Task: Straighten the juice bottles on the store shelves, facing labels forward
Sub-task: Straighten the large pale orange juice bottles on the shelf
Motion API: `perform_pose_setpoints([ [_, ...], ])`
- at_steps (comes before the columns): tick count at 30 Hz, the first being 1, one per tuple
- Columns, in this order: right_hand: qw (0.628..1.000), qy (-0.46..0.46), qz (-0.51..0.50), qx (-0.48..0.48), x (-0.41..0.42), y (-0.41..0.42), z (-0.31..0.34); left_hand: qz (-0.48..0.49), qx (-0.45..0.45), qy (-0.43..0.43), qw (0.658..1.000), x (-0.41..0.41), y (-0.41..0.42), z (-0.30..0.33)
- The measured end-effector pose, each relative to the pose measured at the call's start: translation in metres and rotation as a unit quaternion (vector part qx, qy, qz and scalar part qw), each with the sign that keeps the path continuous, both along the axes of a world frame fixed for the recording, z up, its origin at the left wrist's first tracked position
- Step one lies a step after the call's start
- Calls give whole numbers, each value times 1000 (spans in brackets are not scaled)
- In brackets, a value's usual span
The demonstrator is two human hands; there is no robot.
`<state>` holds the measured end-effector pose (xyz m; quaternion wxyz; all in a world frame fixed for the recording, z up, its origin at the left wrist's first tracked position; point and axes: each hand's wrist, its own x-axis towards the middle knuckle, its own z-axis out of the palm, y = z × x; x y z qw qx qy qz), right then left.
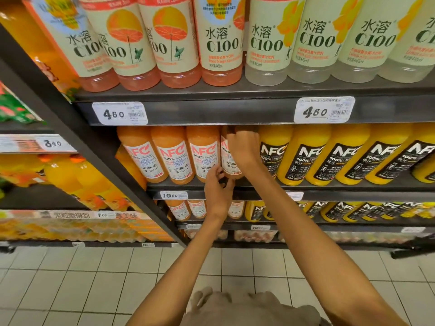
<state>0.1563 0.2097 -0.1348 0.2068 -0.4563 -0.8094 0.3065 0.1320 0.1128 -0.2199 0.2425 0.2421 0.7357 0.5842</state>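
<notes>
Head view, and we're at the middle shelf (211,187), right in the thick of it. The right hand (243,147) is clamped around the upper body of the fourth guava bottle (227,161), the last pink-orange one before the yellow NFC bottles (313,156) begin. The left hand (217,191) comes in low, fingers curled at the base of that same bottle, down by the shelf lip. So both hands are closed on one bottle, top and bottom, well apart from each other along its length.

The step in hand looks like the turn itself: this bottle's label shows only a sliver at its left edge, while the three guava neighbours (174,156) beside it already face front cleanly. What's called for next, I'd say, is a twist about the bottle's own axis until the red NFC lettering comes square, then a nudge back into line with the row, keeping the base flat so it doesn't knock the yellow bottle just beside it.
</notes>
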Motion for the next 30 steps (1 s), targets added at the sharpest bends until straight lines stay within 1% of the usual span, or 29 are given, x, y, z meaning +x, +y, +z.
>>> perform_pose_setpoints([
  [2,998,59,-9,-16,1,-6,7,-6,-10,9,1000,-4,-4,0],
  [5,981,193,-6,13,12,-24,8,-27,-6,22,999,-6,-10,-2],
  [7,968,247,5,31,19,-34,8,-47,1,29,998,-4,-14,-4],
  [9,963,264,28,34,26,-40,7,-62,13,45,997,-1,-18,-6],
  [11,958,281,58,7,34,-46,7,-64,27,62,996,2,-22,-11],
  [13,949,303,84,-9,40,-54,4,-65,29,54,996,6,-27,-14],
  [15,945,311,94,-24,45,-65,0,-85,28,25,996,10,-35,-17],
  [18,933,341,95,-57,52,-77,-1,-118,29,-25,992,13,-55,-20],
  [19,927,358,89,-70,55,-79,0,-116,20,-25,993,13,-63,-20],
  [21,916,386,63,-93,61,-79,4,-111,5,1,994,13,-82,-16],
  [23,907,399,48,-129,69,-74,10,-132,14,4,991,14,-101,-5],
  [24,901,397,54,-166,73,-70,13,-157,21,-17,987,15,-110,2],
  [26,881,374,89,-276,77,-61,13,-202,8,-100,974,17,-126,17],
  [28,838,359,120,-394,77,-60,8,-245,-2,-215,945,17,-138,25],
  [30,803,363,98,-462,73,-68,2,-291,4,-297,909,19,-144,27],
])
